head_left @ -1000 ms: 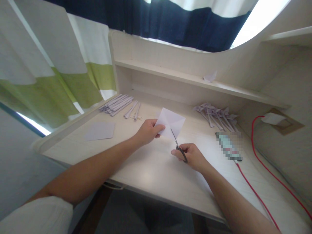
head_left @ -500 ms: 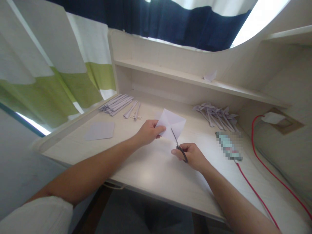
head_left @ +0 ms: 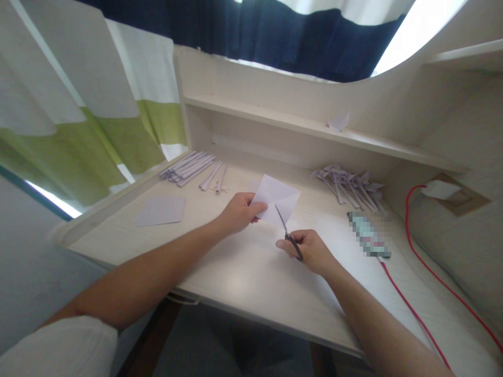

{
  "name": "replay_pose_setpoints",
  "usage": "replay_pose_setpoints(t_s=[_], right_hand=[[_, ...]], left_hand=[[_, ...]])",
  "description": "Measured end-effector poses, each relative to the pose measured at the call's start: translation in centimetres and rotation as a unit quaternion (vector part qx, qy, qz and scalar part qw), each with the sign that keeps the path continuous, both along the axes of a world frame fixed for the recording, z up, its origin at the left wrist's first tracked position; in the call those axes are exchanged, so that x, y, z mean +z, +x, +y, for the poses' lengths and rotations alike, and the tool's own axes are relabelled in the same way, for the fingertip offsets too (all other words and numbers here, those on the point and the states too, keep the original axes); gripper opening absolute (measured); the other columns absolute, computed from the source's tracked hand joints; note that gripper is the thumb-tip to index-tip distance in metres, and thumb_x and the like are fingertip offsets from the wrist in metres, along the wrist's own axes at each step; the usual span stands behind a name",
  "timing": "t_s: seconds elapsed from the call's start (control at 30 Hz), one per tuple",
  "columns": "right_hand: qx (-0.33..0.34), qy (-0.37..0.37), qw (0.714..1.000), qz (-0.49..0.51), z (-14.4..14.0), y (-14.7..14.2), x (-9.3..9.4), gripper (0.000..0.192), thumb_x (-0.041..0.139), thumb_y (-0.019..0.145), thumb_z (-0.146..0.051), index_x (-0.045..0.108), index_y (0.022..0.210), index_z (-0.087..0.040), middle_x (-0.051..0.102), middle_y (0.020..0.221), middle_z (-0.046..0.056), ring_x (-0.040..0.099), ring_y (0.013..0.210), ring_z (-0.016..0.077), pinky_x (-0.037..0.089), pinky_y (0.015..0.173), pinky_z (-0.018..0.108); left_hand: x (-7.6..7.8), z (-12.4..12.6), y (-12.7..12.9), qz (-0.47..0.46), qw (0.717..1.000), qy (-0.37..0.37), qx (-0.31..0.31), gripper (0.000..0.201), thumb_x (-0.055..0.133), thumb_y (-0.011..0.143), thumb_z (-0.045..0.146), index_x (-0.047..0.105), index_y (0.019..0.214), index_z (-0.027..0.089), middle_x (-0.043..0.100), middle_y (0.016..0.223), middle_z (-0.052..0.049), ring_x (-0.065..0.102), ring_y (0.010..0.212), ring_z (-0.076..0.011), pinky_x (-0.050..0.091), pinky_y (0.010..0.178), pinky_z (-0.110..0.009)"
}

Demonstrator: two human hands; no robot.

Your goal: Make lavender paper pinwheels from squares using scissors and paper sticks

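Head view: left hand (head_left: 238, 212) pinches the left corner of a white creased square paper sheet (head_left: 277, 201), thumb on top, fingers curled under, holding it just above the pale wooden desk (head_left: 243, 277) near its middle. Right hand (head_left: 308, 250) fingers closed around the dark handles of small black-handled metal scissors (head_left: 286, 233); blades point up and away, narrow, tips at the sheet's lower edge, cutting in along a crease. Can't tell how far the blades are parted.

Around them: flat pale square paper sheet (head_left: 161, 210) lying on the desk far left. Row of folded white paper strips (head_left: 192, 167) at back left, near the shelf upright. Pile of folded white paper pieces with stems (head_left: 348, 183) at back right. Blurred rectangular device (head_left: 368, 234) right of the right hand, red cable (head_left: 416, 314) running from it along the desk and up to a wall outlet. Small folded white paper piece (head_left: 338, 122) on the low desk shelf (head_left: 275, 121). Green-and-white curtain (head_left: 78, 115) at left.
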State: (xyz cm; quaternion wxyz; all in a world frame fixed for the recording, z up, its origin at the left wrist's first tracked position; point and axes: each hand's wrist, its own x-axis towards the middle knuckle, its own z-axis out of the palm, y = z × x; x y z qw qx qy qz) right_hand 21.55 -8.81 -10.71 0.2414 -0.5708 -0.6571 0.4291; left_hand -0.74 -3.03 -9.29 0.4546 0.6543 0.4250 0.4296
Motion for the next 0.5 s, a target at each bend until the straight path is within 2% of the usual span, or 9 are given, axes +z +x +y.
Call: replay_pose_setpoints(t_s=[0.2,0.5], right_hand=[[0.000,0.002,1.000,-0.004,-0.11,-0.16,0.30,0.047,0.072,0.073,-0.056,0.054,0.052,-0.018,0.046,0.047,-0.003,0.036,0.047,0.0093,0.025,0.047,0.026],[0.017,-0.005,1.000,0.015,0.06,0.20,-0.33,0.047,0.071,0.074,-0.057,0.055,0.055,-0.017,0.046,0.048,-0.004,0.035,0.047,0.0092,0.024,0.047,0.027]], left_hand=[[0.07,0.01,0.05,0.002,1.000,0.001,-0.001,0.025,0.058,0.078,0.033,0.057,0.062,0.015,0.056,0.052,0.001,0.050,0.048,-0.0101,0.035,0.047,-0.021],[0.38,-0.13,0.07,0.003,1.000,0.004,0.004,0.024,0.058,0.078,0.033,0.057,0.062,0.015,0.055,0.052,0.001,0.050,0.048,-0.0105,0.036,0.047,-0.021]])
